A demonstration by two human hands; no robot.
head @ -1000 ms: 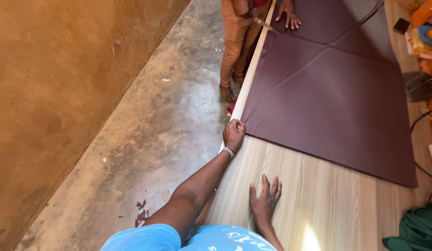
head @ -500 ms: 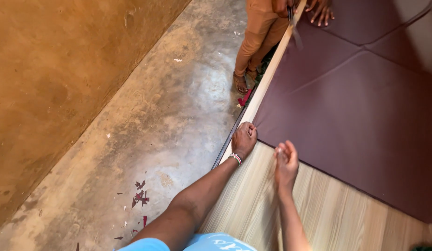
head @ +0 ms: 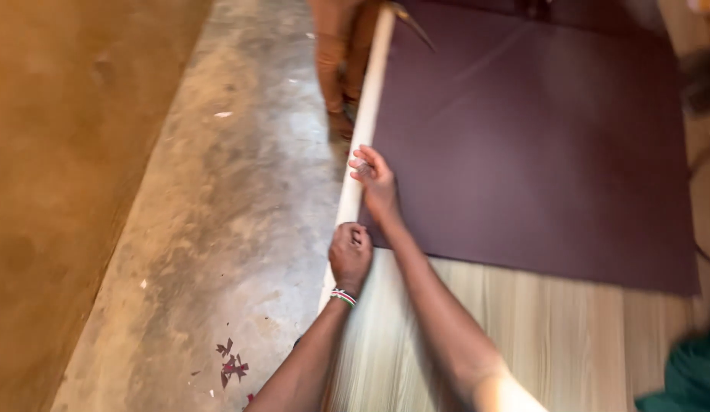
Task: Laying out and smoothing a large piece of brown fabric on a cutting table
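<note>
Much of the frame is blurred. A second person at the top centre is cut off above the knees, so only their brown trouser legs (head: 336, 69) show. The right edge is smeared, and a green thing (head: 687, 374) at the lower right cannot be identified.

A pale wood-grain board (head: 523, 336) lies flat on the worktop, its pale edge strip (head: 366, 114) running as a long line from the lower centre up to the top centre, leaning slightly right. A dark maroon sheet (head: 538, 145) covers the board's upper part.

The left hand (head: 350, 255), a striped band at its wrist, is curled closed over the board's edge at mid-frame. The right hand (head: 376, 183) sits just above it, fingers partly open, pressing where the sheet meets the edge. The concrete floor (head: 225, 221) at left has red scraps (head: 231, 366) near the bottom.
</note>
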